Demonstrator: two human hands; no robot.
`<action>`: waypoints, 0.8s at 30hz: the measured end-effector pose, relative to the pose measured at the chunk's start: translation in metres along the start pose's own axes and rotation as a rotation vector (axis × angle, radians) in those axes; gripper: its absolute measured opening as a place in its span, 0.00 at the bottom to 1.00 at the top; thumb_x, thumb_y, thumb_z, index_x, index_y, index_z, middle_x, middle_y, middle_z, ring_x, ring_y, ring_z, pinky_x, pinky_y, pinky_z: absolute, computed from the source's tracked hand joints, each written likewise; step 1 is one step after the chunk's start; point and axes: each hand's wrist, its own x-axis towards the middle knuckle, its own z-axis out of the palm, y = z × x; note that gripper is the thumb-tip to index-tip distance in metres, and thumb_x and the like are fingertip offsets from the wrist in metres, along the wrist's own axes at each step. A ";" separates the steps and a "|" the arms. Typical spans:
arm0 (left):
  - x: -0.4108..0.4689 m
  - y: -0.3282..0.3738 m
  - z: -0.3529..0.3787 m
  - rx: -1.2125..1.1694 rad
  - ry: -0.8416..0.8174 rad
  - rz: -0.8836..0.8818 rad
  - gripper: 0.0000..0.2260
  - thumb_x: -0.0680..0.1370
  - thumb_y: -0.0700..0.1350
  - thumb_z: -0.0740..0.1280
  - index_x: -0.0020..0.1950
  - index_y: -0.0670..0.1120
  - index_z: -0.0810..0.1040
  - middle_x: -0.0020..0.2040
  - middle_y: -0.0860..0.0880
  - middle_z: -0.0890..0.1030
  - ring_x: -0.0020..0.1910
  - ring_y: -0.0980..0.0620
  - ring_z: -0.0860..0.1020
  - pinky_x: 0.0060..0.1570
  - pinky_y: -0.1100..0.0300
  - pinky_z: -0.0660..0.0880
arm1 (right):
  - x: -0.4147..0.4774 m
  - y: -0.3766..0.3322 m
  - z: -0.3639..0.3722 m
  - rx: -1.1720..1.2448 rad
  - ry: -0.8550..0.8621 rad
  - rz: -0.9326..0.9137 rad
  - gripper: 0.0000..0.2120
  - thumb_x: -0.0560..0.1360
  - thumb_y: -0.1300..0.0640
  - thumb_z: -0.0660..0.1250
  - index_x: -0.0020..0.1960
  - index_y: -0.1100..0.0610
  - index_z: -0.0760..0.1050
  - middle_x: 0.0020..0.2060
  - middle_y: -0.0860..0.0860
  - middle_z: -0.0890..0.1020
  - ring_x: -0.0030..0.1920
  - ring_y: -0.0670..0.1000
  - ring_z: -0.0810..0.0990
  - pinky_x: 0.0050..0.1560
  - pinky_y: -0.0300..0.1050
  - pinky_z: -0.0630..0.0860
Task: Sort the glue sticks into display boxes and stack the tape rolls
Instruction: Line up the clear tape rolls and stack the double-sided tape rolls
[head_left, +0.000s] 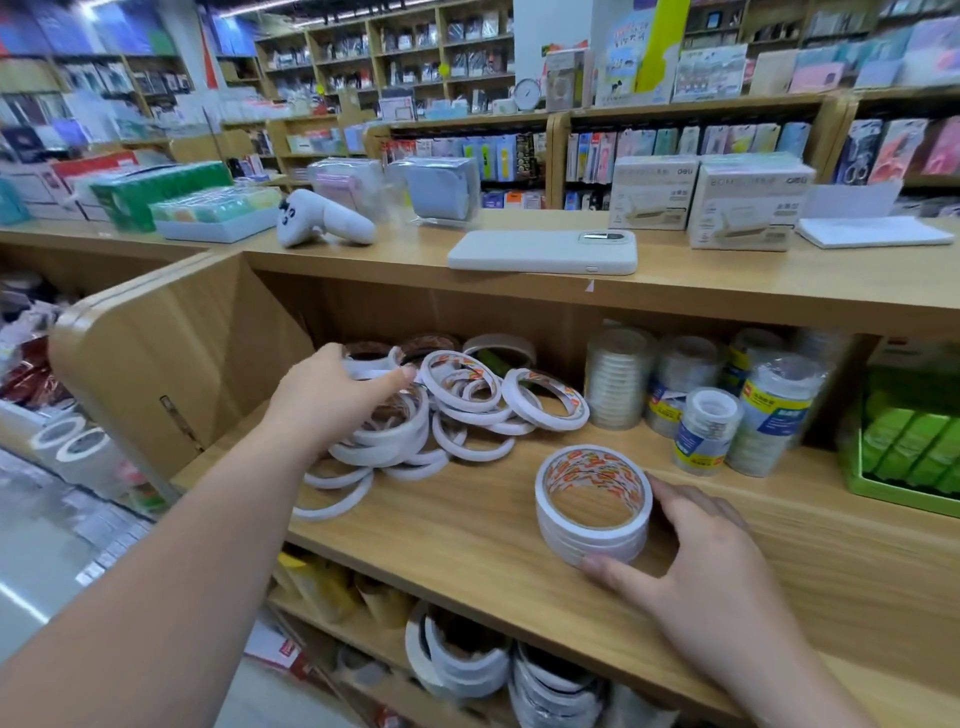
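White tape-roll stack (592, 506), red-orange core print unreadable, near shelf (457, 540) front edge; right hand (698, 564) fingers curled round it; left hand (330, 402) on loose rolls (467, 410), grip unclear.

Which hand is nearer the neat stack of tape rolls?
Right. The right hand cups the stack; the left hand is away to its left, at the loose pile.

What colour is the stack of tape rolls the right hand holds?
The stack of tape rolls is white, with red-and-orange print inside its core; head view.
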 end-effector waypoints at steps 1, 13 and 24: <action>0.001 -0.001 0.001 -0.040 0.006 0.002 0.31 0.70 0.72 0.69 0.59 0.49 0.72 0.54 0.49 0.77 0.52 0.48 0.75 0.47 0.50 0.75 | 0.000 -0.001 0.000 -0.001 -0.002 -0.002 0.49 0.58 0.26 0.70 0.74 0.45 0.68 0.65 0.40 0.75 0.66 0.47 0.68 0.69 0.44 0.66; 0.010 -0.006 0.006 -0.130 0.036 0.049 0.22 0.69 0.68 0.73 0.44 0.50 0.80 0.37 0.48 0.82 0.39 0.47 0.81 0.40 0.50 0.79 | 0.000 -0.003 -0.001 -0.064 -0.001 -0.002 0.53 0.55 0.19 0.57 0.72 0.47 0.70 0.63 0.42 0.77 0.64 0.47 0.70 0.67 0.45 0.67; -0.087 0.022 -0.003 -0.624 0.386 0.380 0.21 0.68 0.54 0.80 0.59 0.55 0.83 0.53 0.55 0.83 0.53 0.58 0.82 0.52 0.55 0.81 | -0.003 0.000 -0.004 0.016 -0.014 -0.014 0.50 0.57 0.24 0.69 0.74 0.45 0.67 0.67 0.41 0.74 0.68 0.46 0.67 0.72 0.45 0.65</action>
